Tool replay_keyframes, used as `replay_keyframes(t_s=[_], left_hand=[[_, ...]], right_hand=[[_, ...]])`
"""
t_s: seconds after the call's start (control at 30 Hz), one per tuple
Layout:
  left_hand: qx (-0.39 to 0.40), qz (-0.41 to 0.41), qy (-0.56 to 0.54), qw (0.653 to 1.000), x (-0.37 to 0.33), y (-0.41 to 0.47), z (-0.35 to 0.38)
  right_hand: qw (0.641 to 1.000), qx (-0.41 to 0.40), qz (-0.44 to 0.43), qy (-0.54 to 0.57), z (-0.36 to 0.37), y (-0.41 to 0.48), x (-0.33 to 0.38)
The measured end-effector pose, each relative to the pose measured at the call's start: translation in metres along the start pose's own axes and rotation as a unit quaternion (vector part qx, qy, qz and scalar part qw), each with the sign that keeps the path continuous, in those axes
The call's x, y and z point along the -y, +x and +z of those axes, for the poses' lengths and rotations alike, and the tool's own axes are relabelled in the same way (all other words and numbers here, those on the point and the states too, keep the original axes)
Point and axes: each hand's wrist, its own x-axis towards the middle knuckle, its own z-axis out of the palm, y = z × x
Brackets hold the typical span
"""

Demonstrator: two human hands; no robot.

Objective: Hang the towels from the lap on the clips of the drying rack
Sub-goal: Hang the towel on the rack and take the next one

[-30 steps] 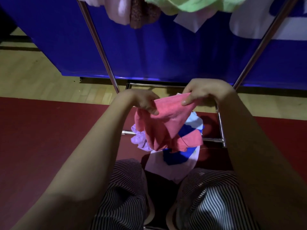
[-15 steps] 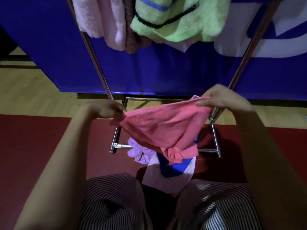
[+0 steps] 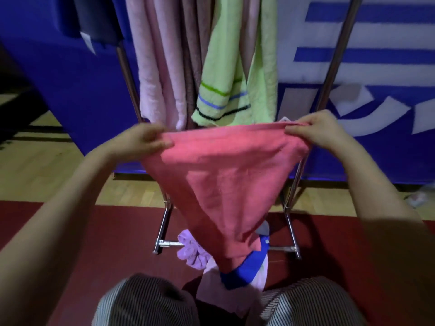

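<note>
Pink towel (image 3: pixel 223 180) stretched out before the drying rack (image 3: pixel 330 71).
The left hand (image 3: pixel 143 140) and right hand (image 3: pixel 314 130) each pinch a top corner; its tip hangs onto the towel heap (image 3: pixel 191 251) on the lap. The white lettering on the blue banner (image 3: pixel 70 85) is unreadable.

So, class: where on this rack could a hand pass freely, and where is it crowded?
Free: the gap between the light green striped towel and the right chrome pole. Crowded: left of it, around the pale pink towel.
</note>
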Motion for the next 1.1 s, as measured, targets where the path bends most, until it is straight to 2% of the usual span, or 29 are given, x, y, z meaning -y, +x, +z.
replay_keyframes(t_s=[0.03, 0.07, 0.1, 0.17, 0.23, 0.37, 0.5, 0.6, 0.7, 0.83, 0.9, 0.97, 1.1], left_hand=[[0.051, -0.005, 0.013, 0.999, -0.004, -0.004, -0.009], [0.059, -0.003, 0.007, 0.998, -0.007, -0.007, -0.014], [0.017, 0.004, -0.015, 1.000, -0.010, -0.009, -0.019], [-0.124, 0.020, -0.059, 0.990, -0.017, -0.011, -0.029], [-0.196, 0.016, -0.071, 0.978, -0.027, -0.010, -0.040], [-0.205, 0.002, -0.123, 0.971, -0.049, -0.016, -0.061], [-0.166, -0.058, -0.128, 0.976, -0.061, -0.026, -0.066], [-0.201, -0.108, -0.204, 0.952, -0.069, -0.029, -0.065], [-0.226, -0.165, -0.246, 0.928, -0.084, -0.030, -0.058], [-0.234, -0.245, -0.349, 0.874, -0.119, -0.027, -0.035], [-0.221, -0.267, -0.419, 0.839, -0.138, -0.022, -0.020], [-0.186, -0.275, -0.465, 0.821, -0.155, -0.015, -0.006], [-0.131, -0.231, -0.445, 0.855, -0.172, -0.006, 0.019]], right_hand=[[0.999, 0.016, 0.005, -0.035, -0.008, -0.004, 0.010], [0.998, 0.020, 0.012, -0.055, -0.011, -0.005, 0.015], [0.998, -0.002, 0.012, -0.058, -0.013, -0.006, 0.021], [0.996, -0.090, 0.002, -0.019, -0.019, -0.006, 0.031], [0.990, -0.138, -0.006, -0.005, -0.027, -0.008, 0.045], [0.991, -0.129, -0.022, 0.012, -0.052, -0.020, 0.068], [0.996, -0.080, -0.003, 0.042, -0.067, -0.046, 0.078], [0.999, -0.021, 0.027, 0.005, -0.070, -0.056, 0.086], [0.996, -0.018, 0.082, 0.006, -0.061, -0.058, 0.101], [0.965, 0.000, 0.191, 0.180, -0.026, -0.055, 0.126], [0.952, 0.039, 0.212, 0.218, -0.005, -0.055, 0.134], [0.939, 0.075, 0.222, 0.252, 0.011, -0.058, 0.143], [0.903, 0.113, 0.245, 0.334, 0.022, -0.068, 0.158]])
